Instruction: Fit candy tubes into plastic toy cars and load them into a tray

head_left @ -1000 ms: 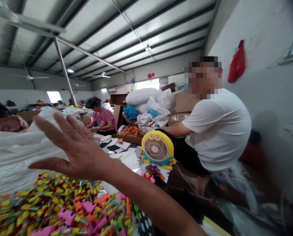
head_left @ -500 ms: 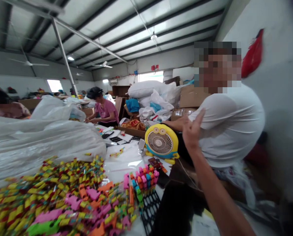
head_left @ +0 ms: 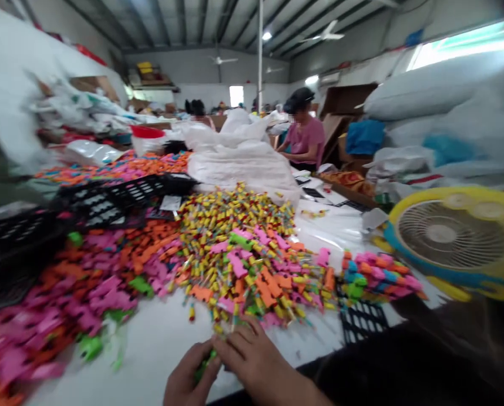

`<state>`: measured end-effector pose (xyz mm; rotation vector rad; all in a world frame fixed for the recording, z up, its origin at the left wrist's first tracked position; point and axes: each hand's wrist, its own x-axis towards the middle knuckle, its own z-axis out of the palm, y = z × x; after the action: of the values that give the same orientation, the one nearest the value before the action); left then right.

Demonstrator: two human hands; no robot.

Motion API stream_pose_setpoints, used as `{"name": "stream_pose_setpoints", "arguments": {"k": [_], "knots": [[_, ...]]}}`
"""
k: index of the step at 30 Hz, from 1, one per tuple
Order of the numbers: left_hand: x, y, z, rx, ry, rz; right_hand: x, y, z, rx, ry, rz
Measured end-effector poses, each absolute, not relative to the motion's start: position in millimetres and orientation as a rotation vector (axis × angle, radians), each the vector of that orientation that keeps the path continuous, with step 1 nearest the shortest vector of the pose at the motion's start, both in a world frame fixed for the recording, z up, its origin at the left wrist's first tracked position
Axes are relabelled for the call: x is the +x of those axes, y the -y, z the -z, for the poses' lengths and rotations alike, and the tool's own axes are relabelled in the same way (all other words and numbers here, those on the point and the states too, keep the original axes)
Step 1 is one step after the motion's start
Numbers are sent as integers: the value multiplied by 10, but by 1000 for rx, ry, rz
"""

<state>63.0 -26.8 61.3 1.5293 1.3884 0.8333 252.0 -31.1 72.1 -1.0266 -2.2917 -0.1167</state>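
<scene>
My left hand (head_left: 190, 375) is closed around a small green plastic piece (head_left: 203, 367), mostly covered by the fingers. Against it lies my right hand (head_left: 255, 358), its fingers bent and pressed together at the left fingertips; what they grip is hidden. Both hands are low over the front of the white table (head_left: 150, 344). Just beyond them spreads a heap of small yellow tubes (head_left: 235, 211) with pink, orange and green car-shaped pieces (head_left: 268, 287) on top. To the right, a black slotted tray (head_left: 364, 321) carries rows of coloured pieces (head_left: 378, 273).
A yellow fan (head_left: 450, 234) stands at the right. Pink and orange pieces (head_left: 86, 282) cover the left side, with stacked black trays (head_left: 120, 197) behind. A large white plastic sack (head_left: 243, 163) lies past the heap. A person in a pink shirt (head_left: 306, 135) works farther back.
The view has swung left and down, leaving the person in white out of sight. My right hand, earlier raised near that person's arm, is now down at my left hand.
</scene>
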Motion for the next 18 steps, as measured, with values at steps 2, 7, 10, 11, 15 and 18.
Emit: {"name": "stream_pose_setpoints", "arguments": {"k": [2, 7, 10, 11, 15, 18], "knots": [[566, 367, -620, 1516, -1430, -865, 2491, 231, -639, -989, 2301, 122], [302, 462, -571, 1426, -1598, -1048, 2950, -264, -1112, -1095, 2114, 375], [90, 417, -496, 1488, -1694, -1130, 3026, -515, -1403, -1344, 1714, 519], [13, 388, -470, 1499, -1751, -1164, 2946, -550, -1423, -1359, 1649, 492], [-348, 196, -380, 1484, -2099, -1279, 2181, -573, -1072, -1146, 1903, 27], [-625, -1, -320, 1542, -2372, -1226, 1500, -748, -658, -1065, 2117, -261]]}}
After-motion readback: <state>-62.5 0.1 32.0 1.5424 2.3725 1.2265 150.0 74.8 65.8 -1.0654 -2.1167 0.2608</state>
